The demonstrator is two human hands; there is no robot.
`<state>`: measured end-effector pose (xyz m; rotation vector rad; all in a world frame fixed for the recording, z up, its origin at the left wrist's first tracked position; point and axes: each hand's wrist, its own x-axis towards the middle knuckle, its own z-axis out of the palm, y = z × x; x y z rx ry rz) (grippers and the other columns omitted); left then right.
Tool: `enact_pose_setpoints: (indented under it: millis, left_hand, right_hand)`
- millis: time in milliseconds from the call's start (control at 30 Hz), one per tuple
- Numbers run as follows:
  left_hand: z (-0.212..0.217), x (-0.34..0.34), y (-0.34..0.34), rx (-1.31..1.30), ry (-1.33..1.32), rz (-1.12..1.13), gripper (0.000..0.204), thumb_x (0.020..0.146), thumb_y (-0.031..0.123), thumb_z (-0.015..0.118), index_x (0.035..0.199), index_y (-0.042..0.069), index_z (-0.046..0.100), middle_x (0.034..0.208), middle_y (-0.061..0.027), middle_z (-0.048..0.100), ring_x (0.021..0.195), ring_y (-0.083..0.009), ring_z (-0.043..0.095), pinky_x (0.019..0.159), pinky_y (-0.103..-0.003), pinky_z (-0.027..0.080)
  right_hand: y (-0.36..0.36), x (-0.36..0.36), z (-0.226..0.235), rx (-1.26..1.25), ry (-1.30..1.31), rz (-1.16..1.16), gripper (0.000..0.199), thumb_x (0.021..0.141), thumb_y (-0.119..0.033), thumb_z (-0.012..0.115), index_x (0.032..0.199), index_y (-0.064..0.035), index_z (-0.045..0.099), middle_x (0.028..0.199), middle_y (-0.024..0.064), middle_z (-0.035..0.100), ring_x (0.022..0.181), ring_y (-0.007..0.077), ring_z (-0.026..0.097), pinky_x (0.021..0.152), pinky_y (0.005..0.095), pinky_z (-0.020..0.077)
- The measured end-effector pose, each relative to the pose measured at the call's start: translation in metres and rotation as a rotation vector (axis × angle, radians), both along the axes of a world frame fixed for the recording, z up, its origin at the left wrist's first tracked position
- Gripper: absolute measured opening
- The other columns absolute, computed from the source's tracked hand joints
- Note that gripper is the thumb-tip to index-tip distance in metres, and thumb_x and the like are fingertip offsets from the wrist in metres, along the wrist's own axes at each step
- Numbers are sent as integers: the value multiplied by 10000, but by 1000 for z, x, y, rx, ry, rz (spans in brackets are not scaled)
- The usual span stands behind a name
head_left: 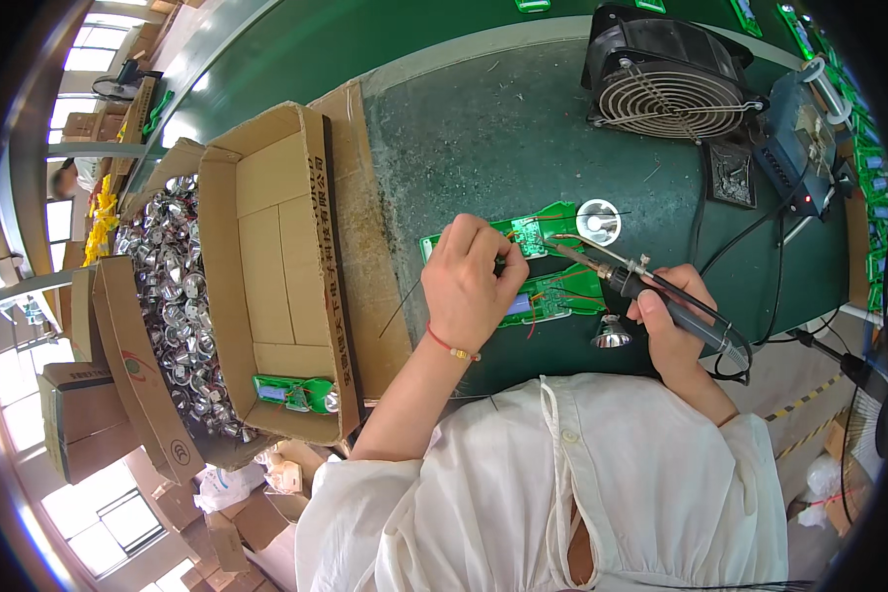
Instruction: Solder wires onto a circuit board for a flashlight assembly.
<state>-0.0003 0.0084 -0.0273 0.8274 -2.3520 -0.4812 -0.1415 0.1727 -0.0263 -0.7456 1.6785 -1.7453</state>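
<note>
My right hand (pixel 673 321) is closed around the grey handle of a soldering iron (pixel 696 324). The iron's tip reaches left to a small circuit board (pixel 529 235) in a green plastic housing (pixel 555 213). A round reflector (pixel 599 223) sits at that housing's right end. Over its left part my left hand (pixel 472 281) is closed in a pinch; something dark shows between thumb and finger, too hidden to name. Nearer to me lies a second green housing (pixel 567 294) with loose wires and a purple cell (pixel 517 305), partly under the left hand. Beside it is a silver reflector (pixel 612 333).
An open cardboard box (pixel 284 237) at left holds one green assembly (pixel 294 393). Beyond it, many silver reflectors (pixel 183 296) fill another box. A black fan (pixel 673 84), a small dark tray (pixel 730 176) and a blue soldering station (pixel 799 148) with cables stand at far right.
</note>
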Motion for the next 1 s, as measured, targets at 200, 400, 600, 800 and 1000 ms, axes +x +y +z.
enact_pose_setpoints:
  millis: [200, 400, 600, 800, 1000]
  left_hand:
    - [4, 3, 3, -12, -33, -4, 132, 619, 19, 658, 629, 70, 536, 710, -44, 515, 598, -194, 533, 498, -286, 428]
    - [11, 75, 22, 94, 49, 131, 82, 674, 23, 685, 720, 22, 617, 589, -84, 558, 472, -164, 527, 433, -257, 408]
    - [28, 55, -3, -188, 72, -108, 232, 638, -11, 664, 867, 29, 653, 886, -78, 638, 801, -219, 584, 693, -282, 473]
    - [13, 17, -10, -60, 49, -199, 176, 632, 11, 676, 801, 54, 658, 731, -39, 601, 768, -214, 545, 658, -297, 444]
    - [8, 9, -8, 32, -19, -187, 134, 635, 32, 679, 764, 64, 659, 716, -28, 574, 781, -209, 531, 663, -299, 442]
  right_hand:
    - [1, -1, 1, -15, 1, -4, 122, 765, -45, 587, 810, 24, 497, 651, 73, 561, 565, 93, 547, 522, 216, 438]
    - [7, -7, 1, -25, 2, 4, 124, 763, -44, 590, 807, 23, 496, 642, 75, 563, 570, 93, 546, 526, 213, 433]
    - [2, -4, 1, -28, -32, 42, 144, 765, -63, 606, 812, 20, 498, 664, 77, 568, 574, 96, 550, 529, 218, 444]
    - [1, -3, 4, 16, 4, 77, 157, 766, -83, 615, 819, 21, 511, 674, 77, 575, 589, 98, 565, 521, 217, 448]
    - [-1, -7, -1, 26, 64, 96, 168, 758, -101, 630, 815, 18, 525, 674, 72, 581, 588, 94, 572, 512, 210, 443]
